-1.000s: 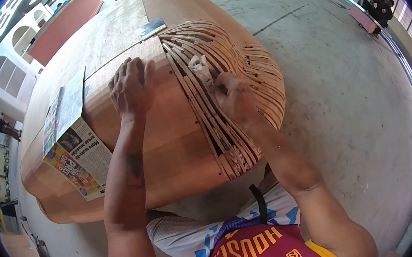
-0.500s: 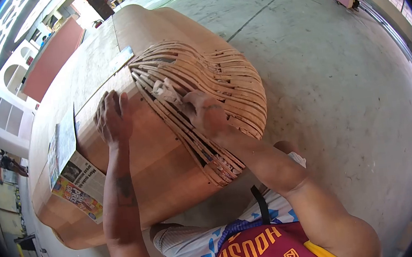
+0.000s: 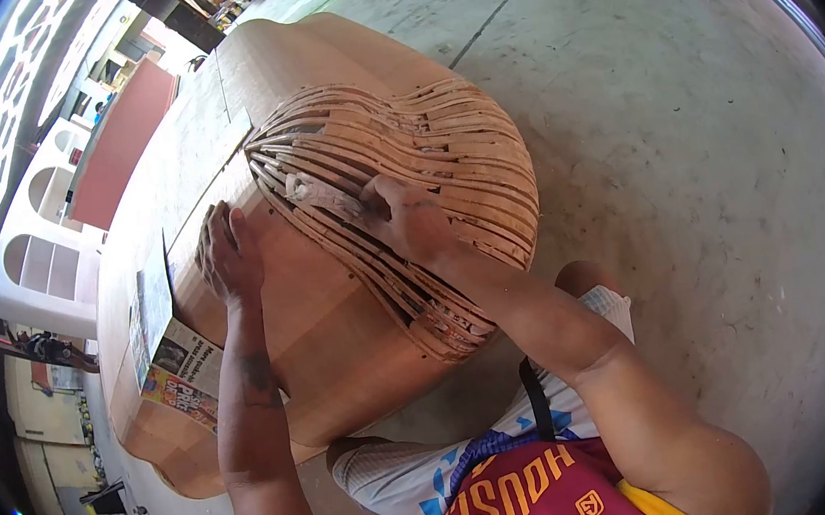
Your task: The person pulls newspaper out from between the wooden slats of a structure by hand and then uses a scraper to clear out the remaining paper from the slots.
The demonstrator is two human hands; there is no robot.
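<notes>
— While your right hand grips its near end, how does the crumpled, off-white, cloth-like wad handle on those curved brown wooden strips?
— Probably light, limp; hold it where it bunches. Your open left hand rests on smooth brown wood.

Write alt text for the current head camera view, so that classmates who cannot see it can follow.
A person's right hand grips what looks like a crumpled pale cloth against curved strips on a large, rounded wooden form. The left hand rests flat on its smooth surface, with newspaper beside the left forearm.
</notes>
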